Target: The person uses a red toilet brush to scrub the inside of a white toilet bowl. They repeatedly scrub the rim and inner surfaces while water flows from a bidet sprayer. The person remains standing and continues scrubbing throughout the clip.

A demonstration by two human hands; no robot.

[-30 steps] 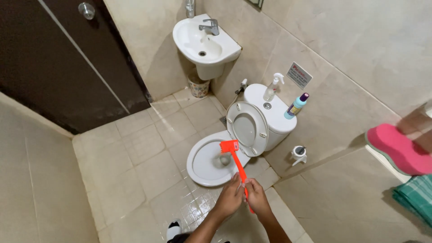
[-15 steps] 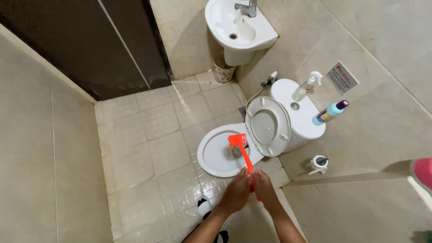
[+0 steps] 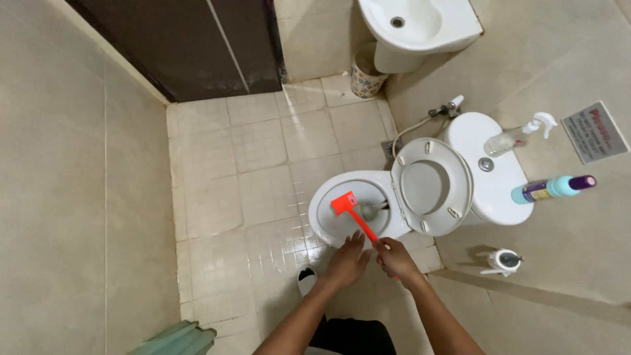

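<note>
Since the earlier frame, the head camera has been tilting further down and left, so the sink (image 3: 420, 26) is sliding to the top edge while the dark door (image 3: 190, 46) is filling more of the upper left, and the brush has stayed over the bowl. From the head view, the right hand (image 3: 394, 258) is clenching around the thin orange handle of the toilet brush (image 3: 355, 217), whose flat orange head is hanging inside the toilet bowl (image 3: 328, 227), near the drain. The left hand (image 3: 347, 261) is resting just beside the handle with fingers spread and loose, grasping nothing. The toilet seat (image 3: 430, 187) is standing raised against the tank (image 3: 490, 164), where a spray bottle (image 3: 519, 135) is lying; a teal bottle (image 3: 552, 189) is sitting just to its right.
</note>
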